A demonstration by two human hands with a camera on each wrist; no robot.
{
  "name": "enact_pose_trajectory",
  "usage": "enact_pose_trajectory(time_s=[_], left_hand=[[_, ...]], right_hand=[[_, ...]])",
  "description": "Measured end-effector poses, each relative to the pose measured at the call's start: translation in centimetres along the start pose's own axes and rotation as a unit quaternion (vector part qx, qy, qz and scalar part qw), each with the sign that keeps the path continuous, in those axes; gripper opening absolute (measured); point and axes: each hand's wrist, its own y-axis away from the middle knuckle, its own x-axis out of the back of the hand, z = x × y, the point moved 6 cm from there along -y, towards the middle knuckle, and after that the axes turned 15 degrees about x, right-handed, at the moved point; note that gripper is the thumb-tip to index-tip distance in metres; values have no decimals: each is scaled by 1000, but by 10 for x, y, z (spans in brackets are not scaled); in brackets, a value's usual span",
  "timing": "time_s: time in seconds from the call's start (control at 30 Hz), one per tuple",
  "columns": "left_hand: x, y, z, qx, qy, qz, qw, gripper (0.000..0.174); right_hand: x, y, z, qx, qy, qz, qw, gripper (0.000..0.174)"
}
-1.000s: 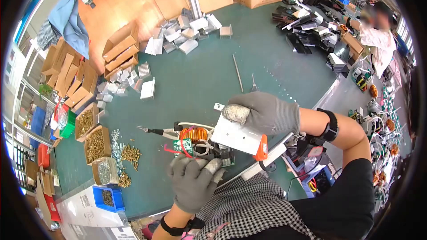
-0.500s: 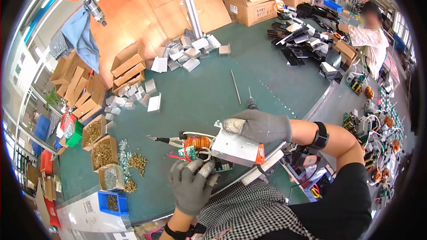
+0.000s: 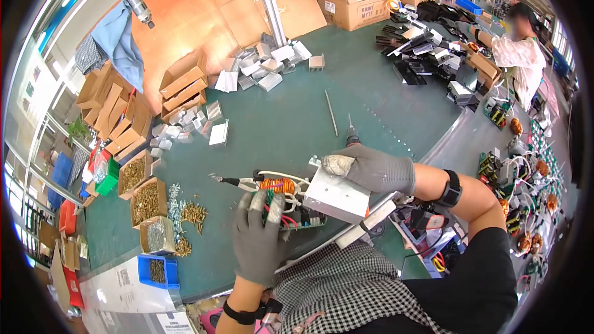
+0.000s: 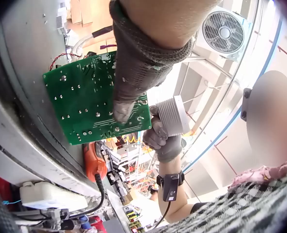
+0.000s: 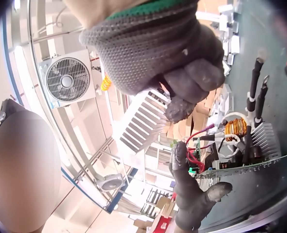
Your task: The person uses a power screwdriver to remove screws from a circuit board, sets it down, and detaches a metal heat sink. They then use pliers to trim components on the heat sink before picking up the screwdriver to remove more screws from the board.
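Observation:
My left hand [image 3: 257, 238] holds the edge of a green circuit board [image 3: 304, 219], its fingers stretched over the component side. The left wrist view shows the thumb against the solder side of the board [image 4: 80, 99]. An orange copper coil [image 3: 276, 185] and cables with black sleeves lie by the fingertips. My right hand [image 3: 378, 171] grips a silver finned heatsink [image 3: 336, 196], raised beside the board; its fins show in the right wrist view, where the heatsink [image 5: 142, 121] is apart from the left hand [image 5: 186, 194].
A thin rod [image 3: 331, 113] and a dark-handled tool [image 3: 352, 134] lie beyond the right hand. Heatsinks [image 3: 270, 80] are piled at the back, screw boxes [image 3: 148, 203] at the left, dark parts [image 3: 421, 49] at the far right near another person. An orange tool [image 4: 93, 162] sits by the table edge.
The left hand's fingers have straightened and reach farther over the board. The heatsink has tilted and shifted slightly right in the right hand, covering more of the orange tool.

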Motion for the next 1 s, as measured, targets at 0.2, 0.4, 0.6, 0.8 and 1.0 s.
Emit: enact_pose_trajectory(time_s=[0.2,0.4,0.6,0.8,1.0], left_hand=[[-12,-23,3,15,-2,-3,1000,78],[-33,-77,-17,54,-86,1,995,74],[-10,-32,0,97,301,-166,934,55],[-47,15,27,121,531,-354,760,60],[-62,48,26,335,574,-392,636,42]], right_hand=[[-2,9,-11,53,-1,84,995,44],[-12,23,-29,133,66,187,971,35],[-27,45,-12,59,140,163,975,31],[-61,48,-8,7,226,45,973,33],[-72,122,40,12,-35,365,930,27]])
